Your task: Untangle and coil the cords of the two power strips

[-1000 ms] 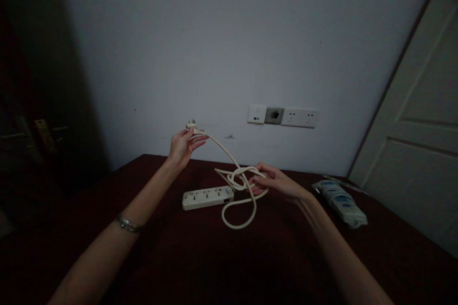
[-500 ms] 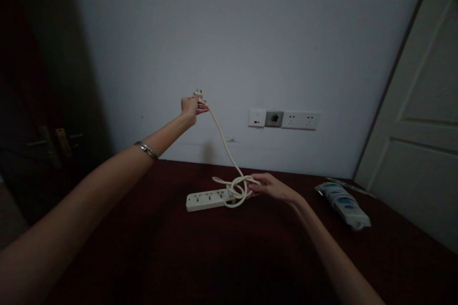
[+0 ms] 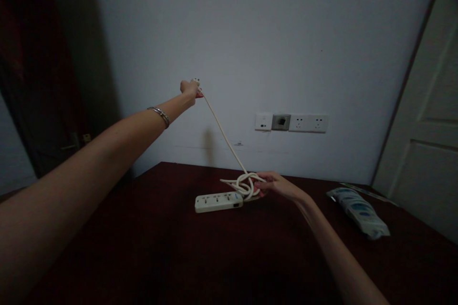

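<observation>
My left hand [image 3: 190,90], stretched out in front of the wall, is closed on the white plug [image 3: 195,81] of a power strip cord, its pins pointing up. From there the white cord [image 3: 223,134] runs taut down to a loose tangle of loops [image 3: 246,185]. My right hand [image 3: 270,184] grips the right side of these loops, with the fingertips partly hidden behind the cord. Just left of it the white power strip [image 3: 216,202] lies on the dark red table, socket side up, one end beside the loops.
Wall sockets [image 3: 308,123] and a grey switch plate [image 3: 281,122] are on the wall behind. A plastic-wrapped packet [image 3: 359,212] lies on the table [image 3: 286,248] at right, near a pale door [image 3: 429,119]. A darker door with a handle is at left.
My left hand has risen with the plug, drawing the cord straighter. The loops have tightened and slid off the power strip's end. The camera view has shifted slightly left.
</observation>
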### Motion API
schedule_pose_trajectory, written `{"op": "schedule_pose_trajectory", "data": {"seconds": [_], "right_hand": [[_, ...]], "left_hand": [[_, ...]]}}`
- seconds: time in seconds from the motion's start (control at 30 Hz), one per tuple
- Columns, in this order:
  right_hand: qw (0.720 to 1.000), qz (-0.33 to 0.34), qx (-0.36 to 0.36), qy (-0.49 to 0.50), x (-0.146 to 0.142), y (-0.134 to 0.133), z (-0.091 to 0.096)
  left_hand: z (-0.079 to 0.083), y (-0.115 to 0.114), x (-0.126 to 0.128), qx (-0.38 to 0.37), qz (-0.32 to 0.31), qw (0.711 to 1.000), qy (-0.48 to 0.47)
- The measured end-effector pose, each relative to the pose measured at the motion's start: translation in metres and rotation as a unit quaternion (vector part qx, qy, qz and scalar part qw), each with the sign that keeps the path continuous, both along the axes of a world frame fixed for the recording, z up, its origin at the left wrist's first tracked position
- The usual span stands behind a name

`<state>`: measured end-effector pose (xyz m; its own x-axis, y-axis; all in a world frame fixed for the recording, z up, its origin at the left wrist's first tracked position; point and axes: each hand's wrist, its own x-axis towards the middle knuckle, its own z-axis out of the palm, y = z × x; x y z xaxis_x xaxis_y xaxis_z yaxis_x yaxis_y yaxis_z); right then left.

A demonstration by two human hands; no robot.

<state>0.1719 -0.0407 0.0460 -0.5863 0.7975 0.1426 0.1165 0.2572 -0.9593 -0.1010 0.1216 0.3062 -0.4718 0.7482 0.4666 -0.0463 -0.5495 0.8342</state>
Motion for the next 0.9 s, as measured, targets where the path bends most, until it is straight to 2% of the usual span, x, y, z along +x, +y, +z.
{"op": "schedule_pose_trajectory", "data": {"seconds": [0.07,0.2,0.4,0.53,0.7,0.9], "right_hand": [[0.999,-0.019,-0.023,0.013,0.004,0.001,0.000],[0.997,-0.050,-0.033,0.039,0.004,0.000,0.002],[0.998,-0.048,-0.021,0.017,-0.009,-0.001,0.001],[0.999,-0.017,-0.021,-0.020,-0.009,-0.007,0.003],[0.998,0.026,-0.023,-0.050,-0.002,-0.018,0.011],[0.999,0.030,-0.028,-0.025,0.007,-0.022,0.014]], "left_hand": [[0.010,0.003,-0.010,-0.004,0.057,0.998,0.025],[0.021,0.006,-0.029,-0.007,0.083,0.996,0.044],[0.021,0.001,-0.044,-0.020,0.097,0.994,0.044],[0.019,0.000,-0.047,-0.036,0.116,0.992,0.031],[0.014,0.000,-0.048,-0.055,0.104,0.992,0.034],[0.012,-0.004,-0.050,-0.085,0.021,0.996,0.034]]}}
